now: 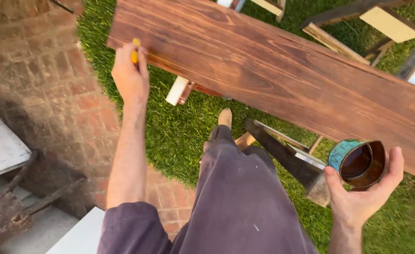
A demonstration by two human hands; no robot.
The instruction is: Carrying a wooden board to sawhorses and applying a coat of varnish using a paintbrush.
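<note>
Down at the lower right of the frame, the right hand (360, 195) cups a small round tin with a turquoise outside and dark brown stain inside (358, 162), fingers curled around its far side and thumb on the near rim; it tilts towards the camera, so I judge it wants holding level. At centre bottom, purple trousers (245, 197) and a tan shoe (225, 117) stand on green grass (179, 131), with red brick paving (42, 94) to the left. Further up at the left, the left hand (131, 75) is closed around a yellow handle (135, 51), its working end hidden, held at the near edge of the long, dark-stained wooden plank (273, 70) crossing the upper frame. Strokes should probably follow the grain and catch that edge evenly.
</note>
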